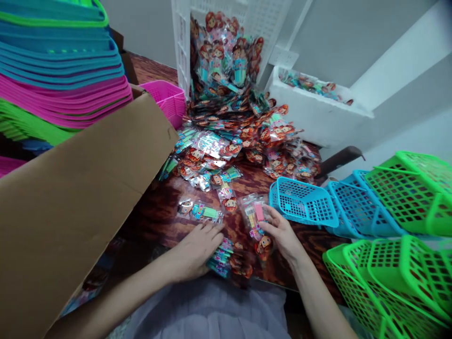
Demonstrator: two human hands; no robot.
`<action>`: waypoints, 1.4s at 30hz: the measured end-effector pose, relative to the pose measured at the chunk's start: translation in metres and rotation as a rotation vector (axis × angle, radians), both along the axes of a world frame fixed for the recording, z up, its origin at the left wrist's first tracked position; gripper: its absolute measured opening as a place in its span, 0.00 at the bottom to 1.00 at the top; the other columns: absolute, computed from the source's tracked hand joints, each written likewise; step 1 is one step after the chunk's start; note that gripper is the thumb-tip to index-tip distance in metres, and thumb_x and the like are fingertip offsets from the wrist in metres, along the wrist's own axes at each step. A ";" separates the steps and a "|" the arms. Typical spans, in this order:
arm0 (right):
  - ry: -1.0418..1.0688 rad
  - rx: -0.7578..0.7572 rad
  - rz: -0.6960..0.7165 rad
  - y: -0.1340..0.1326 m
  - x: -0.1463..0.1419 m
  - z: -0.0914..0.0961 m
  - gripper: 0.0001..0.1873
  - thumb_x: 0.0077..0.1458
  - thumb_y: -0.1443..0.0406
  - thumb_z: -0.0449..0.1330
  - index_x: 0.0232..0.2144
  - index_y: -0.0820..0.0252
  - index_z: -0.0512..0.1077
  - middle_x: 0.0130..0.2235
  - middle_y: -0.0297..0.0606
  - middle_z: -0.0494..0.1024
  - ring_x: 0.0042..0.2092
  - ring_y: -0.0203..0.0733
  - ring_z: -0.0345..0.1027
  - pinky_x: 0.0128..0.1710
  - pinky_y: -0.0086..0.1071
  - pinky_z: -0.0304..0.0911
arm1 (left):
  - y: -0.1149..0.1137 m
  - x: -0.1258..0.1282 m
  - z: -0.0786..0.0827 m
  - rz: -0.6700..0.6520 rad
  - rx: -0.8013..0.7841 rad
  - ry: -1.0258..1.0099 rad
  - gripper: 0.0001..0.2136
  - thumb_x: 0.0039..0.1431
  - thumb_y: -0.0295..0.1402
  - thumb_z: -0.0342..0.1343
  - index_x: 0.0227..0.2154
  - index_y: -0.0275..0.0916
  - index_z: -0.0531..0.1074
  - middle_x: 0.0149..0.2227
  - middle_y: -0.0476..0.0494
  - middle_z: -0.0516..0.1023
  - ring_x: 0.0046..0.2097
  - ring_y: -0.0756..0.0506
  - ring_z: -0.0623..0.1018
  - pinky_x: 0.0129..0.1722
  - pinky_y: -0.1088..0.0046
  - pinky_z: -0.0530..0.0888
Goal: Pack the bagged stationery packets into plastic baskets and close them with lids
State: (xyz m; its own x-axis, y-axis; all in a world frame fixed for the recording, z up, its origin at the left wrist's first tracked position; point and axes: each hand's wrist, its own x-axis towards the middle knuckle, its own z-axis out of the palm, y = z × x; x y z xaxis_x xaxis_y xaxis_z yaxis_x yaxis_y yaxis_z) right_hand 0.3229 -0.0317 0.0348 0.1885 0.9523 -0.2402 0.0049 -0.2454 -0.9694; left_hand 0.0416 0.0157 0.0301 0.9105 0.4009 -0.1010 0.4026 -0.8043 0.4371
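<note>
My left hand [199, 249] is closed around one end of a stack of clear plastic packets [226, 259] near the table's front edge. Its fingers lie over the far side of the stack, and the thumb is mostly hidden. Between the thumb and fingers of my right hand [280, 230] is the side of a clear packet [252, 216] with a pink block and thin sticks inside. A red-haired doll-face picture [263, 247] shows at its lower end. Just beyond my left hand lies a packet with a green piece [201, 210], and another packet [228, 195] rests to its right.
A large heap of similar packets [215, 146] spills from a white crate [181, 52]. Blue baskets [303, 202] and green baskets [381, 282] stand at right. A cardboard box [88, 188] and stacked coloured baskets [63, 61] crowd the left. A white foam box [310, 113] stands behind.
</note>
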 end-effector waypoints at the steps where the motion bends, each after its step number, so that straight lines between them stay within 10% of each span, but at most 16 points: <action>1: 0.150 -0.006 -0.039 0.000 0.000 0.001 0.29 0.48 0.59 0.69 0.53 0.52 0.70 0.51 0.38 0.78 0.49 0.46 0.74 0.51 0.40 0.69 | -0.001 0.001 0.000 0.008 -0.006 -0.004 0.27 0.51 0.31 0.59 0.55 0.37 0.60 0.63 0.33 0.63 0.63 0.32 0.62 0.64 0.52 0.57; 15: 0.692 -0.086 -0.071 0.001 -0.026 -0.022 0.23 0.53 0.58 0.65 0.51 0.53 0.71 0.37 0.37 0.80 0.30 0.38 0.74 0.23 0.28 0.71 | -0.004 0.004 0.004 0.066 -0.028 -0.012 0.21 0.50 0.29 0.57 0.48 0.39 0.64 0.52 0.37 0.70 0.57 0.34 0.67 0.57 0.55 0.63; 32: 0.431 -0.040 -0.026 0.038 -0.017 0.002 0.23 0.47 0.56 0.69 0.46 0.51 0.73 0.41 0.34 0.81 0.37 0.41 0.76 0.35 0.34 0.74 | -0.005 0.001 0.005 0.056 0.012 -0.016 0.20 0.49 0.30 0.58 0.47 0.38 0.64 0.49 0.38 0.70 0.54 0.36 0.67 0.54 0.59 0.64; 37: 0.183 0.012 -0.015 0.064 -0.012 0.023 0.24 0.35 0.62 0.76 0.38 0.57 0.75 0.37 0.35 0.82 0.37 0.40 0.75 0.37 0.30 0.70 | -0.006 -0.005 0.004 0.084 -0.010 -0.036 0.19 0.49 0.30 0.58 0.46 0.39 0.64 0.49 0.39 0.70 0.52 0.37 0.68 0.51 0.62 0.66; 42: -0.204 -0.048 -0.064 0.093 -0.041 0.006 0.22 0.39 0.51 0.71 0.32 0.59 0.72 0.31 0.37 0.79 0.31 0.43 0.71 0.33 0.35 0.67 | -0.006 -0.004 0.003 0.091 -0.017 -0.030 0.22 0.47 0.29 0.57 0.48 0.39 0.64 0.49 0.39 0.70 0.52 0.37 0.68 0.52 0.60 0.65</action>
